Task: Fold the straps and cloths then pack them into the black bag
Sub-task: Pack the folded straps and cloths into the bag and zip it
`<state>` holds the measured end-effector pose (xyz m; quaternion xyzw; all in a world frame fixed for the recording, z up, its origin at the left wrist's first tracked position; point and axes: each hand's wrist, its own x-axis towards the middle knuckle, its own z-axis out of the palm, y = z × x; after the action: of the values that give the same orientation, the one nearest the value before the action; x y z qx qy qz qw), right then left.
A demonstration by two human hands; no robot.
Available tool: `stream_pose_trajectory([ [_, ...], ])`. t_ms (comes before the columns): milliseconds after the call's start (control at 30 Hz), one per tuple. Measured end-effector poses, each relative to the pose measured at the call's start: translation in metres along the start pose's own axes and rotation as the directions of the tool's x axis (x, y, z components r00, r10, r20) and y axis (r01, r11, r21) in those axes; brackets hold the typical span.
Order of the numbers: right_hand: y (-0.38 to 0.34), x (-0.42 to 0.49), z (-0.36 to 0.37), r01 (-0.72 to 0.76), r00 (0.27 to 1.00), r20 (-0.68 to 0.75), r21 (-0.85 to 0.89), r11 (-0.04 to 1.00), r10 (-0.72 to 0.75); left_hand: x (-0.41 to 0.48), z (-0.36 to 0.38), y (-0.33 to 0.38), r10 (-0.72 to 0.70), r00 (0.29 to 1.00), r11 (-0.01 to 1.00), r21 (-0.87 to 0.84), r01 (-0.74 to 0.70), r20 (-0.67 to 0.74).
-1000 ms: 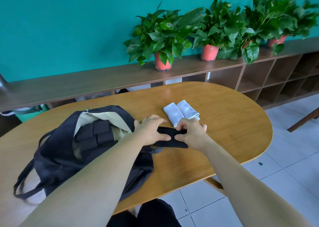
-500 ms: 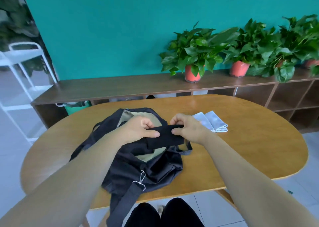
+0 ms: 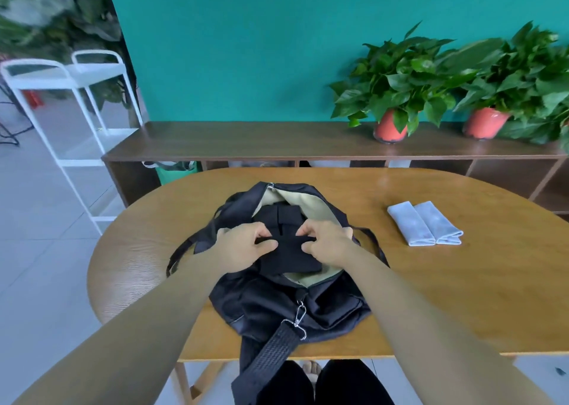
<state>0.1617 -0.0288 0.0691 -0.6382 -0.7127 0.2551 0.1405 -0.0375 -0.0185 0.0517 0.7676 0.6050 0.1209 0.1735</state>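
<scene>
Gripping the folded strap [image 3: 289, 258] crosswise, the fingers [image 3: 267, 245] of left hand [image 3: 243, 246] and right hand [image 3: 328, 241] hold it at the open mouth of the black bag [image 3: 277, 306].

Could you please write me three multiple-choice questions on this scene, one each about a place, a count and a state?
1. Where do the folded grey cloths lie relative to the black bag?
A. Inside it
B. Under it
C. On the table, to its right

2. How many folded grey cloths are out?
A. Two
B. One
C. Four

3. How is the black bag's main opening?
A. Zipped shut
B. Open, with pale lining showing
C. Covered by a grey cloth

Answers:
1 C, they rest on bare wood beside the bag.
2 A, a pair lies side by side.
3 B, the left hand and right hand hold a folded black strap over the gaping mouth.
</scene>
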Motion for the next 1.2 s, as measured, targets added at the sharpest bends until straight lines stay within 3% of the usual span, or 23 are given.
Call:
stream_pose_trajectory([
  [167, 0.008, 0.004, 0.001, -0.048, 0.994, 0.101, -0.042, 0.998, 0.052, 0.000, 0.007, -0.002, -0.006, 0.991, 0.994, 0.107, -0.008, 0.131],
  [367, 0.018, 0.009, 0.017, -0.005, 0.993, 0.112, -0.199, 0.980, 0.028, -0.015, 0.005, -0.010, 0.029, 0.973, 0.999, -0.035, -0.021, 0.227],
  [467, 0.019, 0.007, 0.020, 0.036, 0.998, 0.063, -0.301, 0.953, -0.018, -0.024, 0.008, -0.013, 0.070, 0.961, 0.997, -0.031, -0.064, 0.266],
  [533, 0.015, 0.005, 0.019, 0.136, 0.989, 0.000, -0.368, 0.920, -0.146, -0.025, 0.009, -0.015, 0.082, 0.966, 0.996, -0.004, -0.084, 0.246],
  [633, 0.008, 0.000, 0.020, 0.278, 0.958, -0.006, -0.238, 0.931, -0.288, -0.026, 0.009, -0.015, 0.083, 0.967, 0.994, 0.047, -0.097, 0.240],
  [767, 0.009, -0.005, 0.027, 0.214, 0.955, 0.202, 0.035, 0.976, -0.217, -0.028, 0.012, -0.015, 0.074, 0.975, 0.990, 0.100, -0.097, 0.212],
  [933, 0.013, 0.002, 0.034, 0.204, 0.949, 0.261, -0.083, 0.976, -0.176, -0.029, 0.011, -0.020, 0.047, 0.976, 0.998, 0.036, -0.056, 0.212],
  [1200, 0.012, 0.006, 0.045, 0.194, 0.950, 0.282, -0.199, 0.961, -0.134, -0.038, -0.010, -0.024, 0.038, 0.914, 0.999, -0.029, -0.028, 0.403],
])
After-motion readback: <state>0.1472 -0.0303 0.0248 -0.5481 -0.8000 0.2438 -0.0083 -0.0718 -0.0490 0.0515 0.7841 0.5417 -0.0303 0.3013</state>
